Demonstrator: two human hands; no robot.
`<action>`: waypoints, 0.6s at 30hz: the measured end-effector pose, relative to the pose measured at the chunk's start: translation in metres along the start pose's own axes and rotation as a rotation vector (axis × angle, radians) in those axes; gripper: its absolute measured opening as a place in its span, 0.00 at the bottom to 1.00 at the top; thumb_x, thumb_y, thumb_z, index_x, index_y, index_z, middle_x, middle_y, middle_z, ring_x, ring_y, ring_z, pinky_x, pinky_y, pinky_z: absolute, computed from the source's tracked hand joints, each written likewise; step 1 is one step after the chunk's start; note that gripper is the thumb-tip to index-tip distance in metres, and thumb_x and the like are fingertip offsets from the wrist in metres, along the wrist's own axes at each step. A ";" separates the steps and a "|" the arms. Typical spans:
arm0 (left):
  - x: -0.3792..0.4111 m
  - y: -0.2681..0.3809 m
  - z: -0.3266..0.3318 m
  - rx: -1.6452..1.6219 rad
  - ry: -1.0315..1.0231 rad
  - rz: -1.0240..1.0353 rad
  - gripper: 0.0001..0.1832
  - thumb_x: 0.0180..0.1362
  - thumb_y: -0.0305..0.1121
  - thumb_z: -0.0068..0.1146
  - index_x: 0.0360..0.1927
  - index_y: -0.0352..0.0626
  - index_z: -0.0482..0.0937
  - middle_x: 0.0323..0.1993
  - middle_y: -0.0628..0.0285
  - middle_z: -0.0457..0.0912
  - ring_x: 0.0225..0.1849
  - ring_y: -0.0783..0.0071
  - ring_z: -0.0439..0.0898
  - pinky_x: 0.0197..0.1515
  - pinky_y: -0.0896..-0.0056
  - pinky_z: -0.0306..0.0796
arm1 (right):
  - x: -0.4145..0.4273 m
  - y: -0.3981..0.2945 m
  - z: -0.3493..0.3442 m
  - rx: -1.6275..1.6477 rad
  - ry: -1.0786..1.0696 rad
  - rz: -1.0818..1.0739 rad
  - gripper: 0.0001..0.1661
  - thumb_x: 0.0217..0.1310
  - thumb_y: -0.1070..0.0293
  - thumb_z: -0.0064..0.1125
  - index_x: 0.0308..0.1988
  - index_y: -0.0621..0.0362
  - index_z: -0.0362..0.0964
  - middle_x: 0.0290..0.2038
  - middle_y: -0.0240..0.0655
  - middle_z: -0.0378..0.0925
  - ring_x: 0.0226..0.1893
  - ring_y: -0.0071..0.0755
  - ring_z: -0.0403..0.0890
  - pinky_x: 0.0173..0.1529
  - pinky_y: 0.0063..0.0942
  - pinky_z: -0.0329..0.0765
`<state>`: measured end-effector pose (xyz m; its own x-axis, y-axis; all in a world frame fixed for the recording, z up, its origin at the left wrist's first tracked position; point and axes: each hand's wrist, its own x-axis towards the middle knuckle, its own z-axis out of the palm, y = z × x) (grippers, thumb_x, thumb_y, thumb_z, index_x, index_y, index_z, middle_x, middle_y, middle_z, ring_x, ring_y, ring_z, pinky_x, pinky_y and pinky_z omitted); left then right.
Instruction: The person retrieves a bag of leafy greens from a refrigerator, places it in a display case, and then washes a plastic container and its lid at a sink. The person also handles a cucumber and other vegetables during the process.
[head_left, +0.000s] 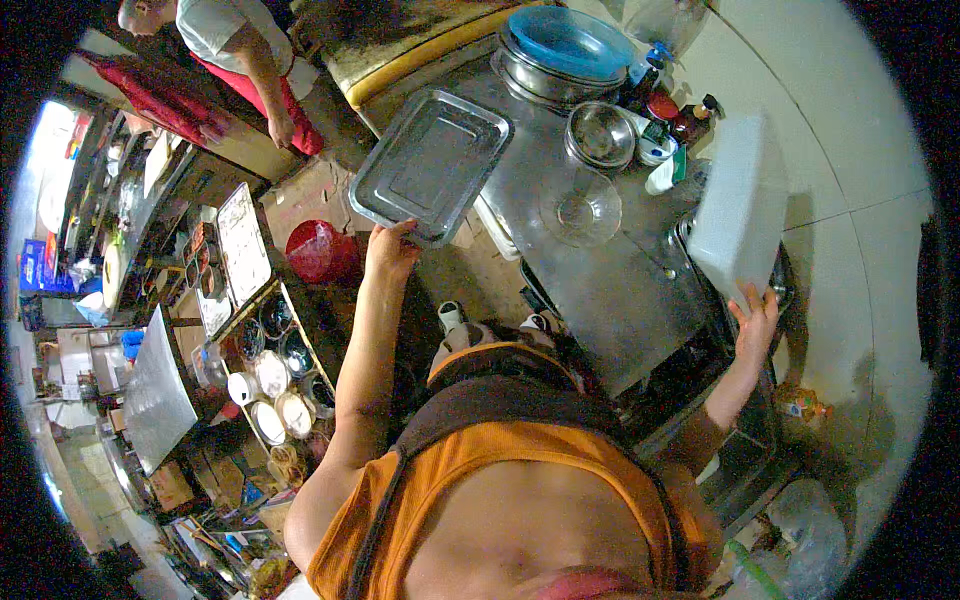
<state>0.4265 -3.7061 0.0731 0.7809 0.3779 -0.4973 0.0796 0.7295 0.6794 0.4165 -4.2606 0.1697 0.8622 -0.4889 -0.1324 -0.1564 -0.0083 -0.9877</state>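
My left hand (392, 251) is closed on the near rim of a rectangular metal tray (435, 165), which is held out above the floor beside the steel worktop. The tray looks empty. On the far right, my right hand (754, 322) grips the lower end of a white rectangular plastic container (735, 210), tilted up near the wall. Between the hands lies the steel worktop (607, 292), with a clear glass bowl (580, 208) on it. Behind that stand small metal bowls (601, 135).
Large steel basins (555, 86) hold a blue plastic basin (571, 41) at the back. Pump bottles (694, 120) stand by the wall. A red bucket (321, 251) is on the floor. Left is a rack of seasoning containers (271, 373); a person in a red apron (255, 82) stands further back.
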 end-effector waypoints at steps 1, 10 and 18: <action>0.006 0.003 0.000 -0.022 -0.029 -0.024 0.16 0.50 0.13 0.47 0.43 0.38 0.71 0.38 0.58 0.77 0.40 0.61 0.77 0.44 0.55 0.72 | 0.003 0.034 -0.030 0.181 0.005 -0.042 0.20 0.58 0.67 0.55 0.49 0.63 0.66 0.46 0.36 0.73 0.43 0.32 0.76 0.34 0.24 0.77; 0.050 0.047 -0.039 -0.058 -0.186 -0.150 0.22 0.50 0.12 0.44 0.49 0.40 0.69 0.45 0.58 0.75 0.44 0.59 0.75 0.47 0.50 0.71 | -0.105 0.125 0.023 1.953 -0.438 0.012 0.19 0.64 0.67 0.42 0.54 0.57 0.62 0.53 0.36 0.69 0.54 0.37 0.70 0.23 0.21 0.65; 0.079 0.091 -0.095 0.060 -0.130 -0.214 0.22 0.49 0.14 0.46 0.48 0.44 0.69 0.44 0.59 0.75 0.44 0.61 0.75 0.44 0.52 0.72 | -0.141 0.115 0.178 0.502 0.084 0.098 0.20 0.59 0.72 0.52 0.51 0.63 0.62 0.46 0.42 0.71 0.42 0.40 0.78 0.33 0.22 0.79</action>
<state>0.4362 -3.5558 0.0445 0.8148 0.1391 -0.5628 0.2856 0.7484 0.5986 0.3624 -4.0376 0.0597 0.8101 -0.5352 -0.2396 0.0339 0.4506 -0.8921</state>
